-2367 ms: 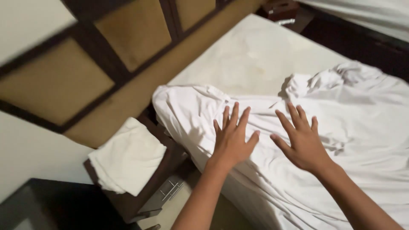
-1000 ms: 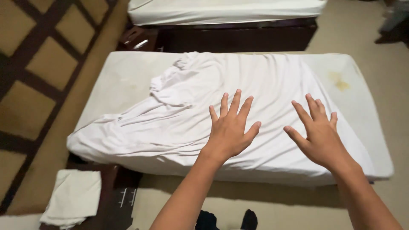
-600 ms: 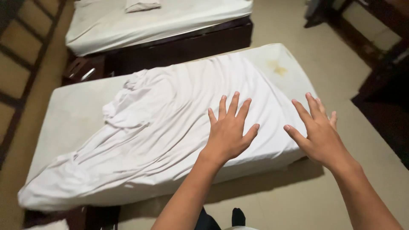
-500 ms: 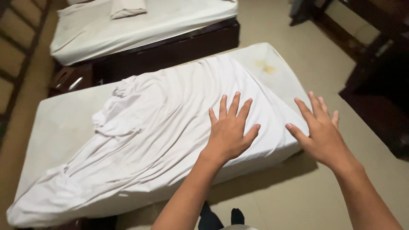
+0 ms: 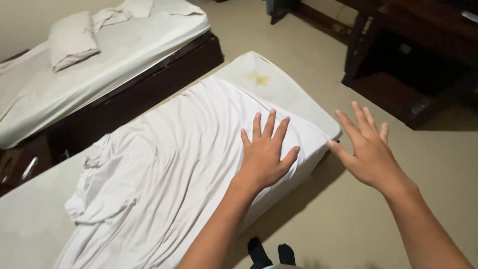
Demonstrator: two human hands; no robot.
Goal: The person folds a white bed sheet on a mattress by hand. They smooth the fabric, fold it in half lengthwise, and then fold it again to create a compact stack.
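- The left hand [image 5: 265, 155], at the centre of the frame, is spread flat with all fingers splayed and straight, palm down over the white sheet [image 5: 174, 174]; it grips nothing, and whether the palm actually presses the cloth cannot be told.
- The right hand [image 5: 367, 149], at centre right, is likewise wide open, fingers fanned, holding nothing; it hangs past the mattress edge, above the bare floor [image 5: 348, 219].
- The white sheet is thin, soft cloth, creased in long diagonal folds, bunched into a crumpled lump at lower left and draped over the near edge of the mattress.
- The mattress [image 5: 279, 82] is a thick, pale slab with rounded corners; its far corner, upper centre, lies uncovered and carries a yellowish stain.
- A second bed [image 5: 99, 65] fills the upper left: dark wooden base, white rumpled cover, and a flat squashed pillow [image 5: 72, 40].
- Dark wooden furniture [image 5: 408, 65] with square, boxy edges stands at upper right.
- The floor is smooth, matt beige.
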